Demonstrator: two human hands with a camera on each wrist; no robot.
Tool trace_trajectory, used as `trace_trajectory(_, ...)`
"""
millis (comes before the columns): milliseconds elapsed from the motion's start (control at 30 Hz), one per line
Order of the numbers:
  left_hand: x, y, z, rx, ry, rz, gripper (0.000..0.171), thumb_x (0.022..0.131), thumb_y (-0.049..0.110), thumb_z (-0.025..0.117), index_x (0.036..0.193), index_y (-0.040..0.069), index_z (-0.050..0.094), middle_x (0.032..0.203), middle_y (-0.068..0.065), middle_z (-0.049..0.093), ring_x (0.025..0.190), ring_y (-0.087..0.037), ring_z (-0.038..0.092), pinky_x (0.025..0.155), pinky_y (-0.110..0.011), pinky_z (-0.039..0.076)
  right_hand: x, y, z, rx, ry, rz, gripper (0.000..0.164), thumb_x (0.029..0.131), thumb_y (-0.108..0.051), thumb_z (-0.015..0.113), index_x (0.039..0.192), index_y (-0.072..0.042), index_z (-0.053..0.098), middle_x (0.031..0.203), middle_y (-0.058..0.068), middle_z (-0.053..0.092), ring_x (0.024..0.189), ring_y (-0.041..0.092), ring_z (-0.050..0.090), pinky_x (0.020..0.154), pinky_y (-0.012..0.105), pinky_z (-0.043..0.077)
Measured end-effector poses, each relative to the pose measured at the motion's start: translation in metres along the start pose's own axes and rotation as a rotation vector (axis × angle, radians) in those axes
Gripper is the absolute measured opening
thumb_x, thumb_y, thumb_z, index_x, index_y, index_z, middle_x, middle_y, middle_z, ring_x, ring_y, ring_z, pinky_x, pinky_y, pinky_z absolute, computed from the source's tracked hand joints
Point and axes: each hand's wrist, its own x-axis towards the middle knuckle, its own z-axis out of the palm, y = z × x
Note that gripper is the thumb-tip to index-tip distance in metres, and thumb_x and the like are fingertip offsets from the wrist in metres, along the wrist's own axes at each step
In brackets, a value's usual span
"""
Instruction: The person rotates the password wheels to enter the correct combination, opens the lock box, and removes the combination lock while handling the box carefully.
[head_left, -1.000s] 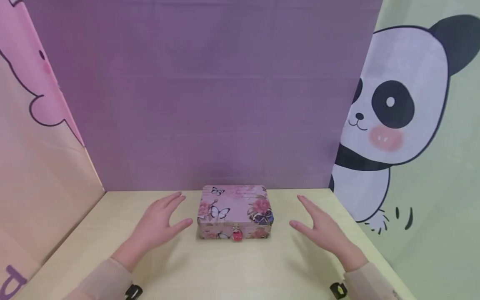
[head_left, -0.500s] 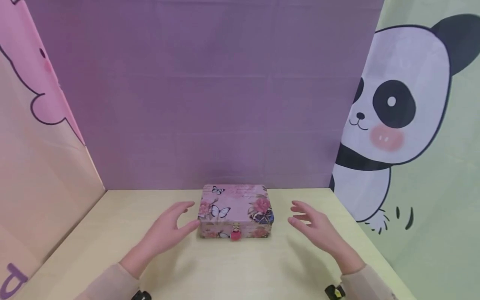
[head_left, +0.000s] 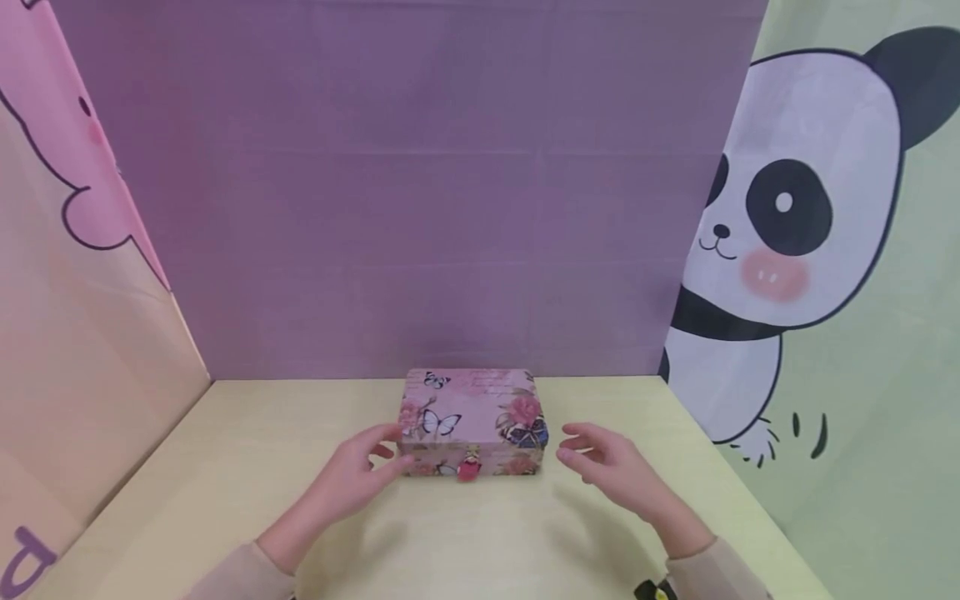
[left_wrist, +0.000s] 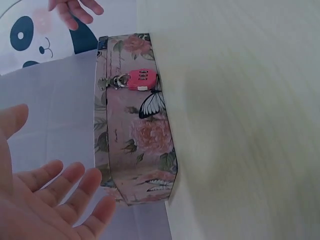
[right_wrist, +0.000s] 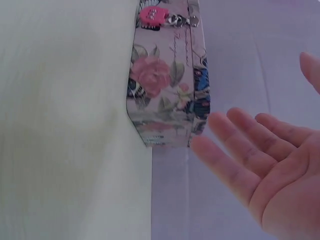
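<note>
A pink box (head_left: 472,408) printed with roses and butterflies sits near the back of the table, its lid down. From the metal clasp on its front hangs a small red combination padlock (left_wrist: 142,80), with number dials showing in the left wrist view. At the box's left front corner is my left hand (head_left: 356,471), fingers loosely bent and holding nothing; its fingertips overlap the box edge in the head view. My right hand (head_left: 611,467) hovers a little off the right side, palm turned toward the box, fingers relaxed.
The pale wooden table (head_left: 465,542) ends at a purple cloth backdrop (head_left: 450,192). Side curtains stand left and right, the right curtain (head_left: 885,417) printed with a panda. A black band (head_left: 656,590) shows at the right wrist.
Both hands have moved inward and nearer the front of the box, and their fingers have bent more. The box stays in place; the padlock hangs slightly further left.
</note>
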Motion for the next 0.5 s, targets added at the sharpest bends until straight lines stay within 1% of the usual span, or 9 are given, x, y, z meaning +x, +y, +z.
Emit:
trace_trajectory(100,-0.001,0.002,0.005,-0.026,-0.006,-0.035,0.057,0.094,0.034,0.073,0.139,0.002,0.057,0.129,-0.013,0.065,0.106,-0.028,0.065,0.086,-0.043,0.055,0.0,-0.001,0.005,0.04,-0.038,0.034,0.053,0.1,-0.031,0.067,0.137,0.004,0.056,0.118,0.019,0.068,0.099,0.035,0.07,0.07,0.036,0.059)
trace_trajectory(233,-0.003,0.004,0.011,-0.028,-0.005,-0.08,0.055,0.093,0.035,0.074,0.136,0.003,0.06,0.128,-0.012,0.065,0.099,-0.021,0.065,0.078,-0.034,0.055,0.0,-0.001,0.013,0.075,-0.085,0.061,0.056,0.099,-0.031,0.068,0.139,0.005,0.054,0.12,0.02,0.067,0.103,0.043,0.068,0.069,0.042,0.059)
trace_trajectory(333,-0.005,0.005,0.015,-0.027,-0.012,-0.095,0.052,0.093,0.035,0.075,0.133,0.004,0.062,0.127,-0.012,0.066,0.097,-0.02,0.064,0.075,-0.032,0.055,-0.001,0.0,0.017,0.095,-0.102,0.069,0.057,0.098,-0.029,0.07,0.139,0.006,0.053,0.119,0.02,0.067,0.102,0.042,0.068,0.069,0.045,0.059)
trace_trajectory(500,-0.004,0.005,0.021,-0.033,-0.034,-0.086,0.051,0.093,0.036,0.074,0.133,0.005,0.062,0.125,-0.014,0.066,0.096,-0.023,0.064,0.072,-0.032,0.055,-0.002,0.004,0.024,0.121,-0.12,0.086,0.056,0.096,-0.026,0.071,0.138,0.007,0.053,0.118,0.018,0.068,0.1,0.039,0.069,0.069,0.048,0.059)
